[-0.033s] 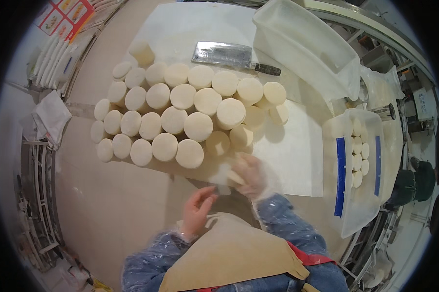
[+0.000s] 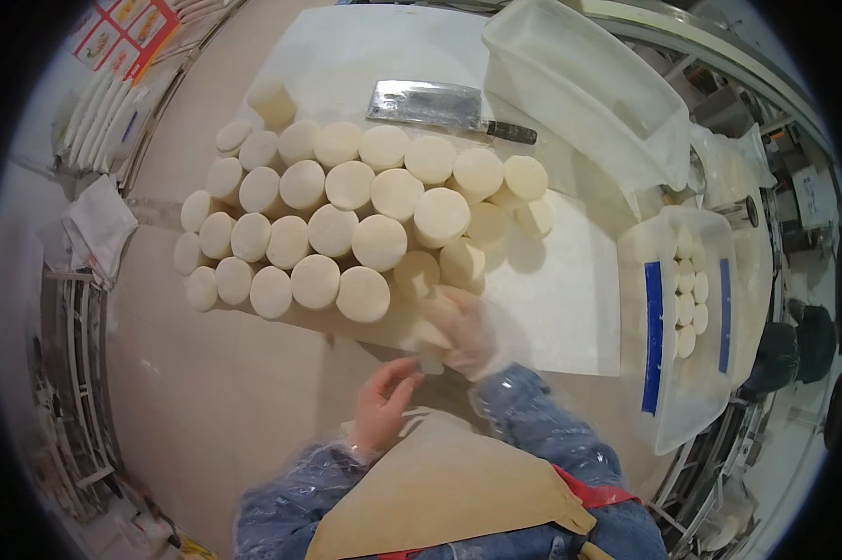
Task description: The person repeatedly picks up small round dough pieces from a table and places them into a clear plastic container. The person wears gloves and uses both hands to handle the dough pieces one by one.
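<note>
Stacks of round, pale dough wrappers [image 2: 332,230] stand in rows on the floury table. My right hand [image 2: 465,331], in a clear plastic glove, is at the front right of these rows. Its fingers are closed on a small stack of dough wrappers [image 2: 428,338], blurred by motion. Just left of it and nearer to me, my left hand [image 2: 380,403] is closed with thumb and fingers together. A small pale, greyish thing [image 2: 430,365] shows by its fingertips; its kind is unclear.
A cleaver [image 2: 428,104] with a dark handle lies behind the stacks. A white plastic tub [image 2: 589,70] rests at the back right. On the right, a translucent bin [image 2: 631,308] with blue strips holds more round pieces. White paper [image 2: 584,280] covers part of the table.
My right hand has shifted a little to the left with the wrappers, nearer to my left hand. My left hand and the rows of stacks stay in place.
</note>
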Available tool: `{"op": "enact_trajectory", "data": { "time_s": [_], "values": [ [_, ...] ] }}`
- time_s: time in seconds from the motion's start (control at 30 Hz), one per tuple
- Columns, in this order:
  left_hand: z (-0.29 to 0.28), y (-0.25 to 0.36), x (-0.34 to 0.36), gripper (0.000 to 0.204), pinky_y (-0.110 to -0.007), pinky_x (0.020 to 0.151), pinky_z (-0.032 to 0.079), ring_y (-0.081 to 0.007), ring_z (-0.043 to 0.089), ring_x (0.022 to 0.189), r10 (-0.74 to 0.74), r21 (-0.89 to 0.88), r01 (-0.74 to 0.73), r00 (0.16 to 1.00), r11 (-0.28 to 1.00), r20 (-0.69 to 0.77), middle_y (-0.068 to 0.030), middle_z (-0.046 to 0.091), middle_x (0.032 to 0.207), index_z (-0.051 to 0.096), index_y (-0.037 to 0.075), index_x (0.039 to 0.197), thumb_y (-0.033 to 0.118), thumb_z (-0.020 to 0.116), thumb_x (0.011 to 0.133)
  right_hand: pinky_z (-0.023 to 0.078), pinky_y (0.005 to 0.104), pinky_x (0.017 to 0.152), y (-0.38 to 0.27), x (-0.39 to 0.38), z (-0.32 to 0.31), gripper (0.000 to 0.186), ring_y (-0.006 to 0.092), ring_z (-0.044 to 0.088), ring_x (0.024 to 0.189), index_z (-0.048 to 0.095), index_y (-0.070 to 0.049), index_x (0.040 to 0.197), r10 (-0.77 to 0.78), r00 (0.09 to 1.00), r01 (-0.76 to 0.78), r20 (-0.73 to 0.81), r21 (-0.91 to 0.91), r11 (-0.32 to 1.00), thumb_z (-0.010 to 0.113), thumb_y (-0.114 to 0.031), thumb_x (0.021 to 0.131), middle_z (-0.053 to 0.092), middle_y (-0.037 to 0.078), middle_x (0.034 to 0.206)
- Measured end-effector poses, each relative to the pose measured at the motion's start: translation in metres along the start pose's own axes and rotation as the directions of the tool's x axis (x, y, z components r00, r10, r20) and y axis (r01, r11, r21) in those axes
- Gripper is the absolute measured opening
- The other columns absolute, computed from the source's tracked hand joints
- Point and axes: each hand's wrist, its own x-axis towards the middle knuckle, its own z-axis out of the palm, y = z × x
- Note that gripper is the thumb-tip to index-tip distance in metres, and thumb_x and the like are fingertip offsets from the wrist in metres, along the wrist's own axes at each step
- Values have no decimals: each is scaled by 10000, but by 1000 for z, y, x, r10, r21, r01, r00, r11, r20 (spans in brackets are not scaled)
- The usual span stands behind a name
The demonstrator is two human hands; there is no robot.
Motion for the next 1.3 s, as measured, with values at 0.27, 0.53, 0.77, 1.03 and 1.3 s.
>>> {"op": "enact_trajectory", "data": {
  "time_s": [0.27,0.53,0.77,1.03,1.3],
  "values": [
    [31,10,32,290,-277,879,423,-142,547,976,-34,-74,37,999,997,35,-72,576,1063,515,2,1178,99,489,907,461,348,829,2,-83,-10,757,299,540,998,435,-84,1290,291,929,-319,-230,-93,943,760,-157,611,506,153,1152],
    [181,50,56,612,-354,1025,285,-206,409,1168,153,-297,-2,861,955,486,-117,365,1351,226,54,1408,432,372,950,389,328,968,-38,-104,-130,642,200,448,1173,305,-62,1378,853,522,-328,-29,916,232,627,-236,850,456,94,1285],
    [264,85,60,517,-357,1015,299,-228,413,1169,113,-94,-67,721,993,684,-142,412,1305,248,42,1395,183,418,927,468,448,877,100,-219,-302,447,255,533,1070,488,-75,1204,868,-151,241,-473,834,496,609,-327,855,550,93,1161],
    [301,83,87,435,-326,959,367,-183,498,1052,99,-48,-87,840,995,534,-105,547,1143,383,11,1319,125,468,908,477,423,829,235,-276,-272,376,240,555,978,523,-108,1169,898,-387,487,-211,780,393,601,-290,850,561,78,1108],
    [234,47,106,356,-288,913,393,-151,514,1020,66,2,-73,910,997,410,-82,576,1094,474,12,1244,78,514,897,476,398,808,236,-271,-290,294,217,564,921,530,-111,1160,835,-418,169,-358,872,459,539,-216,886,571,80,1090]
  ]
}}
